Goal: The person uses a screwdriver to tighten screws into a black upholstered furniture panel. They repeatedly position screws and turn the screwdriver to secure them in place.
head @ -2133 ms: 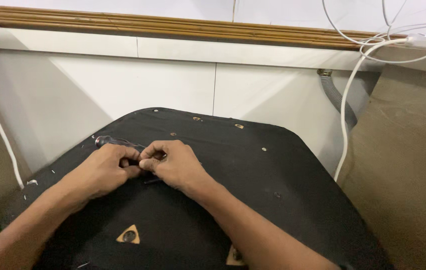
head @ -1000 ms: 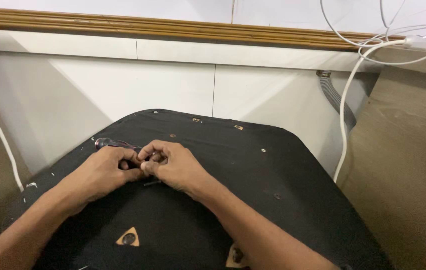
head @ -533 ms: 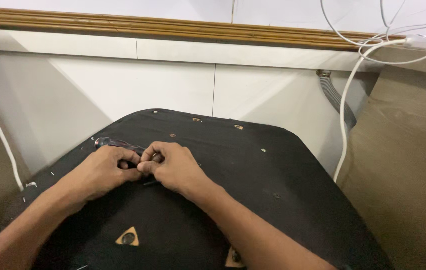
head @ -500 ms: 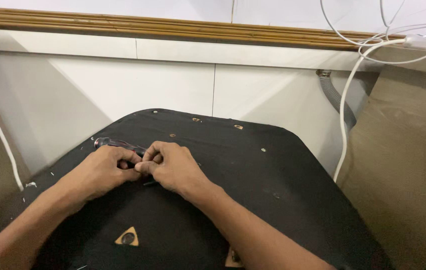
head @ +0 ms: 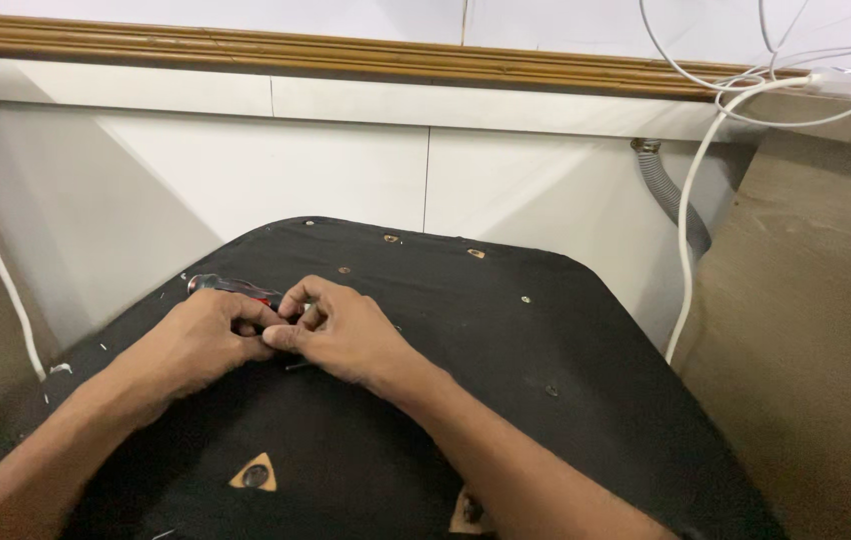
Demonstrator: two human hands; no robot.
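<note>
Little has moved since the earlier frame: both hands stay pressed together on the black panel (head: 506, 400). The left hand (head: 201, 345) fingers are curled around a red-handled tool (head: 231, 288), its end poking out beyond them. The right hand (head: 341, 335) fingers are pinched together beside it; what they pinch cannot be told.

White tiled wall (head: 346, 170) ahead, capped by a brown wooden rail (head: 346, 60). White cables (head: 691, 200) hang at right beside a grey corrugated hose (head: 671, 195).
</note>
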